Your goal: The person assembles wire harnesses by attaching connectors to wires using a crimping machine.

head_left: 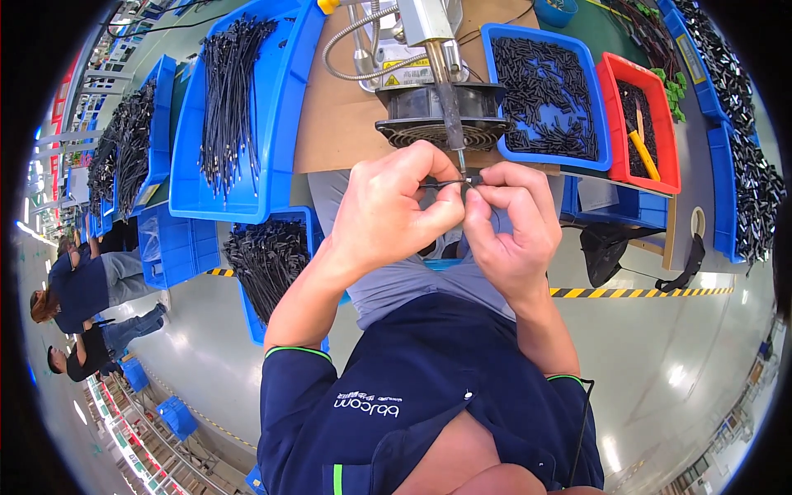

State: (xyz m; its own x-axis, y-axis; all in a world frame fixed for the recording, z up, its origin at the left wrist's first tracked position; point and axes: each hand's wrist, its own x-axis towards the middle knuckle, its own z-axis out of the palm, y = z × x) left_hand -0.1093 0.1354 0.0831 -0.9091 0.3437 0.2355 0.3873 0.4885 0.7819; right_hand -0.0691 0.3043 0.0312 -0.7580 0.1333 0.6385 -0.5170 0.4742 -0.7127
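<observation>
My left hand point(400, 202) pinches a thin black cable point(436, 183) between thumb and forefinger. Opposite it, my right hand point(518, 227) is closed with its fingertips on a small black connector point(473, 180). The two meet at the metal tip of a soldering iron point(450, 115), which points down from a machine head; fingers partly cover the contact. Just behind my hands is a round black fan point(441, 115) with a grille. A short loop of cable shows below the fingertips.
Bundled black cables lie in a blue bin point(282, 169) on the left and another below it point(254, 309). To the right are a blue tray point(606, 148) of short black pieces and a red tray point(672, 165) with a yellow-handled tool point(643, 155). People point(99, 285) stand far left.
</observation>
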